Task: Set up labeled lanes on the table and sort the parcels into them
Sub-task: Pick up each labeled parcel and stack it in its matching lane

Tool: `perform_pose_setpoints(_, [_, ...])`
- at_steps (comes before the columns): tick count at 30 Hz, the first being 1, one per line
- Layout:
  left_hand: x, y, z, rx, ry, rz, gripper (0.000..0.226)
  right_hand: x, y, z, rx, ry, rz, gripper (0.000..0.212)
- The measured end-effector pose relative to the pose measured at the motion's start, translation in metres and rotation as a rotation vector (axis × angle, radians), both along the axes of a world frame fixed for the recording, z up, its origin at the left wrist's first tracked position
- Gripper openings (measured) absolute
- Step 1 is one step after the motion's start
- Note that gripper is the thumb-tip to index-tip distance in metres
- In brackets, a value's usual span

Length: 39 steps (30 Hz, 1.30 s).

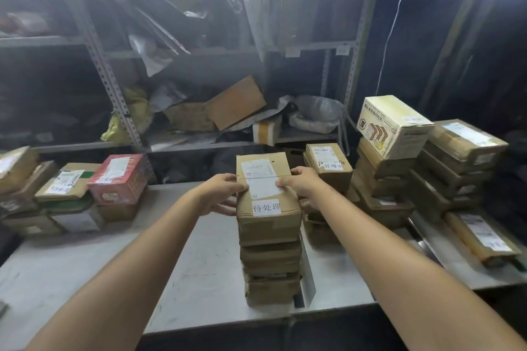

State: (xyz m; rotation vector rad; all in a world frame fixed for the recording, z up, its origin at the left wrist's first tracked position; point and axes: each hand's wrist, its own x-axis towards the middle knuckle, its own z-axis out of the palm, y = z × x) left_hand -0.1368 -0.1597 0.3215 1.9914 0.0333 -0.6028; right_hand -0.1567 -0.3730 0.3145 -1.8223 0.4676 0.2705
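Far left of the tall stack of brown cardboard parcels (271,259) in the middle of the grey metal table (85,265) there's a low pile of boxes. It's topped by a green-and-brown box (67,182) and a red carton (118,179), both with white stickers.

Behind the stack is a grey metal shelving rack (114,88). Its lower shelf holds a yellow bag (137,114), a tilted plain cardboard box (235,102) and a grey plastic bag (319,111), all jumbled in. The shelf above is stuffed with dark flat mailers, too murky to say more.

On the stack, the left hand (225,188) grips the left edge of the top brown cardboard box (265,177), thumb on the lid, fingers curled down the side. That box sits on top of the stack as far as I can tell, with a white sticker (266,207) reading 待处理 on its near face. The right hand (303,181) holds the right edge the same way, thumb on the shipping label.

Just right of the stack is a shorter pile (328,165) with a similar sticker. Further right are taller piles, one topped by a tilted cream printed carton (393,125), and a long brown wrapped parcel (482,239) lying flat.
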Motion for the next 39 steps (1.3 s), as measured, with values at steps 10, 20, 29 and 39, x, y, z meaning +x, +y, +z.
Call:
perform_pose_setpoints(10, [0.015, 0.001, -0.009, 0.084, -0.025, 0.021, 0.046, 0.001, -0.005, -0.003, -0.048, 0.001, 0.049, 0.063])
perform_pose_setpoints(20, [0.015, 0.039, 0.011, 0.455, -0.281, 0.037, 0.049, 0.029, 0.019, 0.026, -0.665, -0.244, 0.230, 0.059])
perform_pose_setpoints(29, [-0.050, 0.196, 0.013, 0.749, -0.224, 0.186, 0.035, 0.035, 0.163, 0.036, -0.853, -0.413, 0.638, 0.051])
perform_pose_setpoints(39, [-0.095, 0.403, -0.015, 0.778, -0.178, 0.385, 0.042, 0.034, 0.371, -0.004, -0.815, -0.384, 0.924, 0.042])
